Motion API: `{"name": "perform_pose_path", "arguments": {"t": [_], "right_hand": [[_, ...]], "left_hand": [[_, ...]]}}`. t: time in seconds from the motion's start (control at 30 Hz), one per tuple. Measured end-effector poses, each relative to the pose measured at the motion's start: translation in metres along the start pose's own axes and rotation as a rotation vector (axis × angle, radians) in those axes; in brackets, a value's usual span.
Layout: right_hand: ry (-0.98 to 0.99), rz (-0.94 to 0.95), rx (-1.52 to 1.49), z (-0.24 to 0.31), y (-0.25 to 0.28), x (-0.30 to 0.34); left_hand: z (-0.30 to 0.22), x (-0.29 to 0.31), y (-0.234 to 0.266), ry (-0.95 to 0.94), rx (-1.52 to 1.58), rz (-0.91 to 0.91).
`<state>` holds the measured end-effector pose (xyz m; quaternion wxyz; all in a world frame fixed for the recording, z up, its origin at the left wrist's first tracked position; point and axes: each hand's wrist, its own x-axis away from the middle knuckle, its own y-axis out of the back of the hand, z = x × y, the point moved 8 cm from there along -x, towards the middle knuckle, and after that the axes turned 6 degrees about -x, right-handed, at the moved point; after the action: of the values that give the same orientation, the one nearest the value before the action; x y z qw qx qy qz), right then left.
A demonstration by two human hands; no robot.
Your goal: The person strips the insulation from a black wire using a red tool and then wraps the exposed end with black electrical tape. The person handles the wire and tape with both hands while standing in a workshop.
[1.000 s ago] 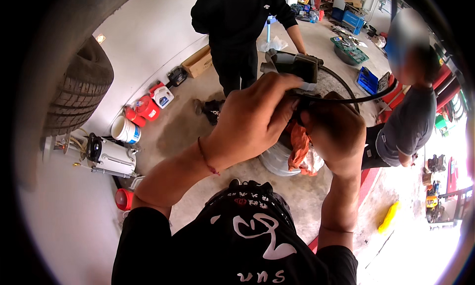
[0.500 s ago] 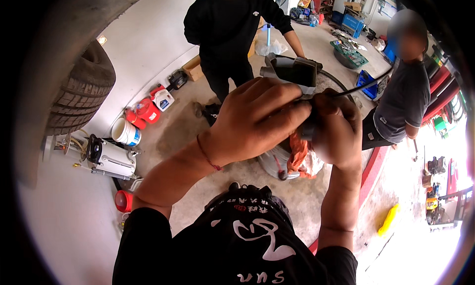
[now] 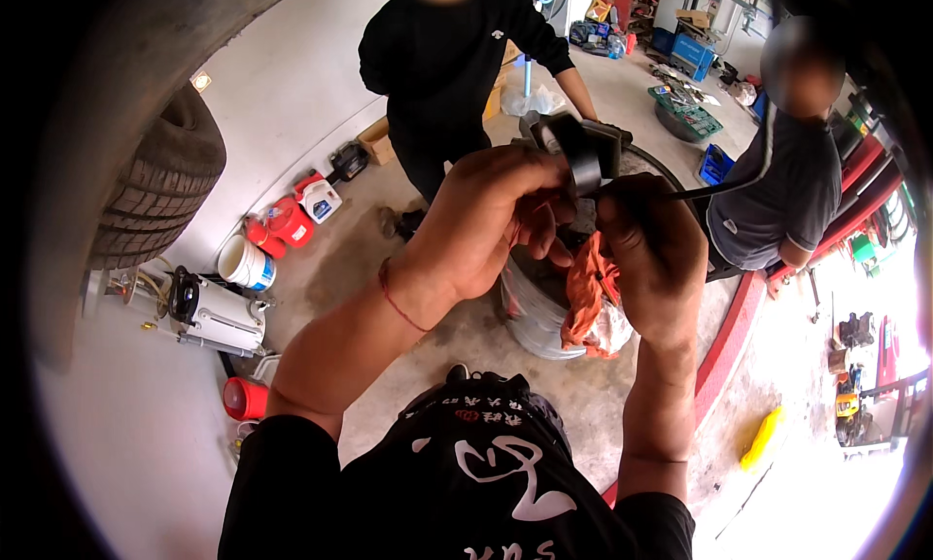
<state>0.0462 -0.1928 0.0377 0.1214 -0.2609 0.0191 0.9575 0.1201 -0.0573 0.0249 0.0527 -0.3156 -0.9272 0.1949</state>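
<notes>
Raised in front of me, my left hand [image 3: 501, 205] has its thumb and fingers closed around what looks like a roll of black tape [image 3: 583, 160], its glossy curved side showing. Close by on the right, my right hand [image 3: 656, 254] pinches a thin black cable [image 3: 729, 188], which runs out to the right and then bends upward. The fingertips of both hands are a short gap apart. Behind the tape is a dark grey hollow part [image 3: 607, 144], partly hidden. Below my hands, an orange cloth [image 3: 591, 293] lies over a clear plastic bag [image 3: 535, 317].
A person in black [image 3: 437, 65] stands ahead, one hand near the grey part. Another person [image 3: 782, 181] stands at right. Along the left wall are a mounted tire [image 3: 160, 191], a white bucket [image 3: 243, 261] and red containers [image 3: 289, 220]. A green tray [image 3: 687, 118] sits farther back.
My left hand has turned and dropped its fingers, bringing the black tape into sight. My right hand shifted slightly, and the cable now hangs lower before bending up.
</notes>
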Motion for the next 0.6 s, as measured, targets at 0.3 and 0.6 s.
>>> {"name": "perform_pose_path", "arguments": {"t": [0.3,0.6], "right_hand": [[0.156,0.106,-0.104,-0.001,-0.007,-0.006],[0.083,0.003,-0.266,-0.011,-0.001,-0.009]], "left_hand": [[0.004,-0.004,0.01,0.184,-0.261,0.049],[-0.053,0.033,0.003,-0.679,-1.004,-0.253]]}}
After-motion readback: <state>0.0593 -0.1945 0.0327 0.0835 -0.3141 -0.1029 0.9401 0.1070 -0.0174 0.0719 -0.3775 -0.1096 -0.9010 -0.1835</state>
